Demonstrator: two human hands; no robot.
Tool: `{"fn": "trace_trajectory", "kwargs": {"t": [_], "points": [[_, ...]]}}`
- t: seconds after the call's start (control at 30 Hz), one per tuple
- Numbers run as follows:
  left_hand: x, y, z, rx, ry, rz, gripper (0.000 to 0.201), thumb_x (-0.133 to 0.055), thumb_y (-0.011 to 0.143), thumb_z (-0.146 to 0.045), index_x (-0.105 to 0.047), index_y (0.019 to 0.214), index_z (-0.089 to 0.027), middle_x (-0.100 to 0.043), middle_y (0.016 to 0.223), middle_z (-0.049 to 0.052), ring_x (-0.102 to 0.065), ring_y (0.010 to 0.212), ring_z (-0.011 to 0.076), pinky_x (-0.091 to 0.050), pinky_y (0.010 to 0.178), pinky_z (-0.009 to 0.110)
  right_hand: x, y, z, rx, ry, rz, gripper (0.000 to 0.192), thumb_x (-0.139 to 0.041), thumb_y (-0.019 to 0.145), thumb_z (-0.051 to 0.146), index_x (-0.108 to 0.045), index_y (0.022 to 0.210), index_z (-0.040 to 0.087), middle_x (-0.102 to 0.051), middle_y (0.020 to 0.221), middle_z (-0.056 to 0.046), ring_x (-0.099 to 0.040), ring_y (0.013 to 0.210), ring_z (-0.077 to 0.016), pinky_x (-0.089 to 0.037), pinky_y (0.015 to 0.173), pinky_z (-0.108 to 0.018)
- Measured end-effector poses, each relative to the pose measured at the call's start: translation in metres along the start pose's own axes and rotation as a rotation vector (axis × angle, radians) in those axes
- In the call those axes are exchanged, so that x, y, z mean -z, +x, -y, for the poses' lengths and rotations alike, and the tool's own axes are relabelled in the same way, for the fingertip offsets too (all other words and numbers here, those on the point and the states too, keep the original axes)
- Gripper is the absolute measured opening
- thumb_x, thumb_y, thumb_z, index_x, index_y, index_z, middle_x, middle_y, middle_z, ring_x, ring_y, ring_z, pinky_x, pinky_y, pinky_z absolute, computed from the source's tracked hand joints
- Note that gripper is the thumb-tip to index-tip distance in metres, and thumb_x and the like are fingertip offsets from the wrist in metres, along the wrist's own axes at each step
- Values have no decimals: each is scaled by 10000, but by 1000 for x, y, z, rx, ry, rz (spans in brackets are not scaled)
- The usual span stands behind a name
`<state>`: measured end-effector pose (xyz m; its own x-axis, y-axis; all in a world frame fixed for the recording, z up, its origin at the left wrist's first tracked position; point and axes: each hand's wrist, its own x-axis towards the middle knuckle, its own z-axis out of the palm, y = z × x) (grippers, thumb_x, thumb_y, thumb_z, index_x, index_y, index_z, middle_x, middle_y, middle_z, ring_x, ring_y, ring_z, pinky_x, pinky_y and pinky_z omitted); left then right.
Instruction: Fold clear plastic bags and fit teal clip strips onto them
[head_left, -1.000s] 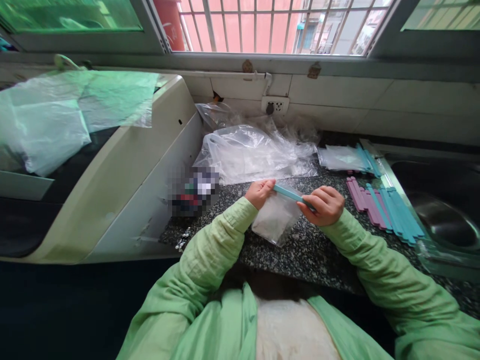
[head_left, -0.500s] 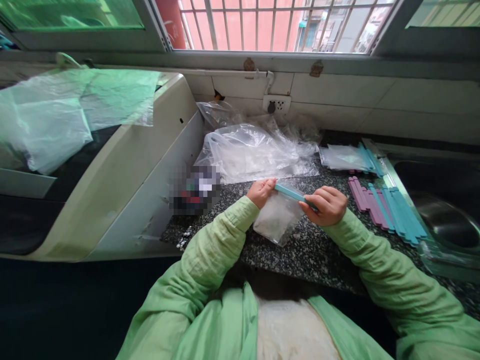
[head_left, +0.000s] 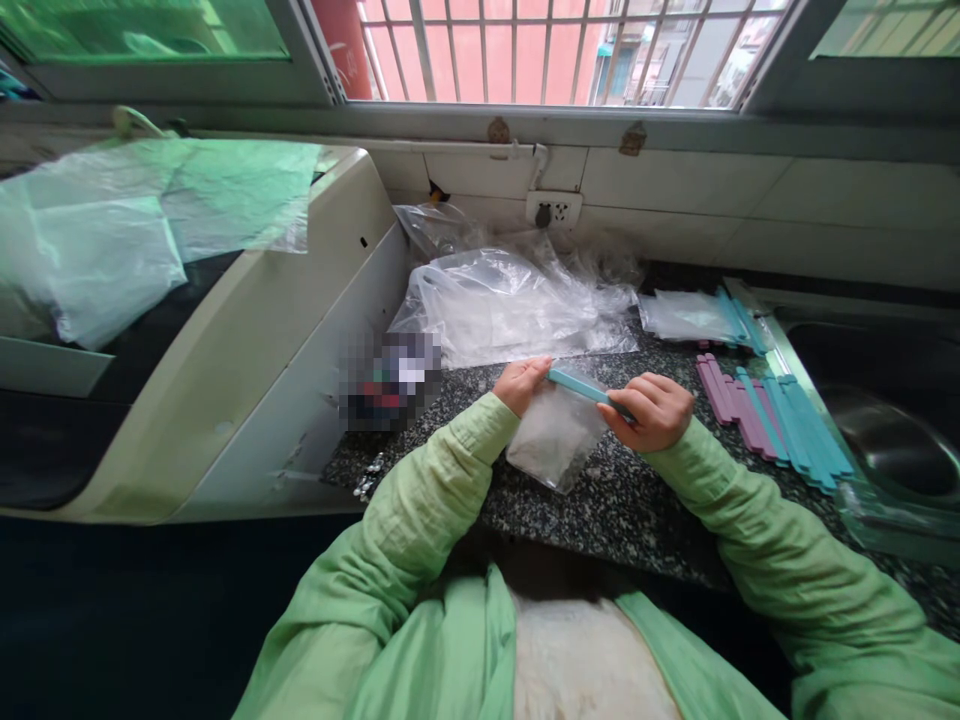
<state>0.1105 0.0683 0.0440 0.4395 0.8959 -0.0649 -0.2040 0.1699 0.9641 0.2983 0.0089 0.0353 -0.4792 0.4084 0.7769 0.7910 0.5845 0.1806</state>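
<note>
Almost nothing is shifted since the earlier frames: the teal sealing clip (head_left: 581, 386) is kept along the mouth of the small clear bag (head_left: 551, 440) at frame centre, so the sealing appears to be mid-way. Its left end is pinched by the left hand (head_left: 523, 380), its right end by the right hand (head_left: 651, 408), fingers curled narrow. At far left a white appliance (head_left: 247, 340) is seen; crumpled plastic bags (head_left: 510, 300), speckled granite counter (head_left: 622, 500), spare pink and teal clips (head_left: 772, 420), steel sink (head_left: 892, 440), barred window (head_left: 540, 45).

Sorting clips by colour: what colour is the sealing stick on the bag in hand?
Teal sealing stick, clearest in the head view.
</note>
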Motion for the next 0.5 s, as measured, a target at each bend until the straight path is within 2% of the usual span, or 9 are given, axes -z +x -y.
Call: {"fn": "trace_trajectory", "kwargs": {"t": [0.27, 0.5], "points": [[4, 3, 6, 25, 41, -22, 495, -584, 677, -539, -326, 458, -178, -256, 433, -55, -236, 409, 51, -182, 428, 248, 1, 2, 1, 11, -44, 12, 116, -589, 740, 287, -560, 667, 202, -535, 508, 12, -444, 493, -108, -360, 494, -256], [6, 5, 9, 8, 44, -21, 460, -563, 709, -501, -354, 460, -175, -273, 444, -49, -243, 431, 63, -195, 468, 260, 2, 4, 3, 26, -40, -25, 100, -619, 711, 263, -553, 680, 195, -542, 515, 8, -449, 496, -108, -368, 493, -252]]}}
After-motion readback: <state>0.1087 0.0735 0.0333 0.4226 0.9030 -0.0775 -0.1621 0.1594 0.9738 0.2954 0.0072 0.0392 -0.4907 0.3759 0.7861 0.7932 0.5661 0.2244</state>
